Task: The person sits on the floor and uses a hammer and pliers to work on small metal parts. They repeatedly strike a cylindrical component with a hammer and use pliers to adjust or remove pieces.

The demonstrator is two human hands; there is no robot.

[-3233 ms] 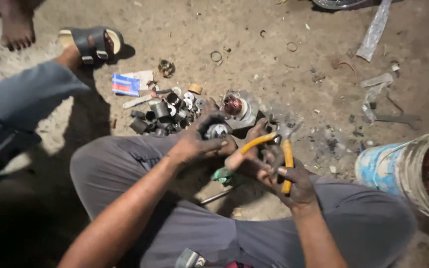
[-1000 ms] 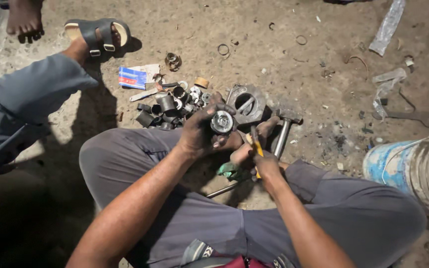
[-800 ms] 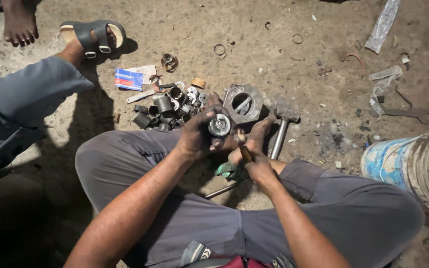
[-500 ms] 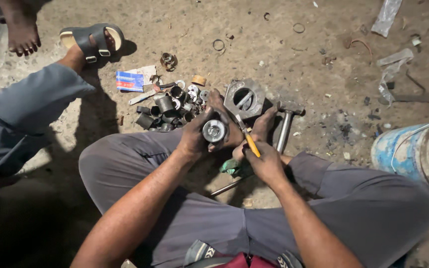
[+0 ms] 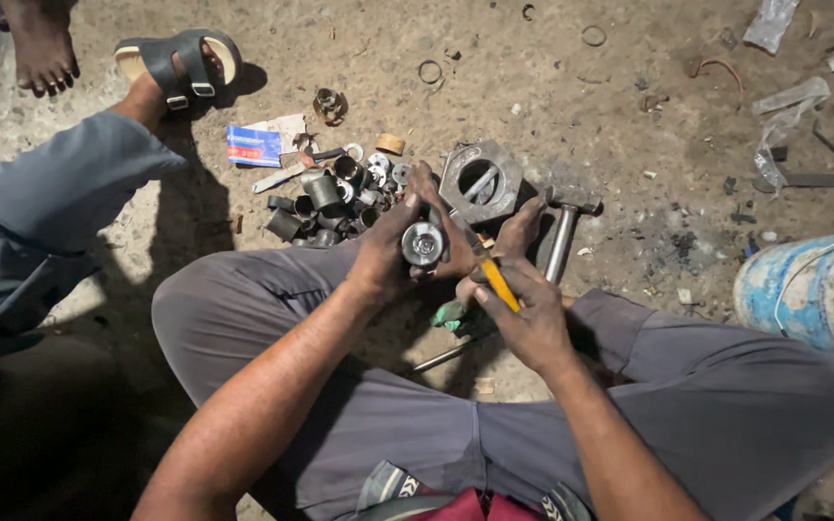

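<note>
Two hands meet over the person's crossed legs, low above the dirt floor. Held up between them is a small round metal part (image 5: pixel 424 244), a shiny ring-shaped piece with a dark centre, its face turned toward the camera. The left hand (image 5: pixel 393 246) curls around it from the left, fingers and thumb closed on its rim. The right hand (image 5: pixel 523 314) is wrapped around a yellow-handled tool (image 5: pixel 496 282), whose thin end slants up toward the round part; whether the tip touches it cannot be told. Just below the hands, something green (image 5: pixel 450 314) lies against the grey trousers, and a thin metal rod (image 5: pixel 446 355) rests on the ground beside it. Just beyond the hands sits a flat metal housing (image 5: pixel 481 181) with a round opening, and to its right lies a hammer (image 5: pixel 562 232), head away from the person. A pile of short metal cylinders and rings (image 5: pixel 330 198) is heaped to the left of the housing, with a small blue and white packet (image 5: pixel 251 147) near it. A blue and white bucket (image 5: pixel 808 289) stands at the right edge. At upper left, another person's sandalled foot (image 5: pixel 171 63) and grey trouser leg (image 5: pixel 41 212) stretch across the ground.
</note>
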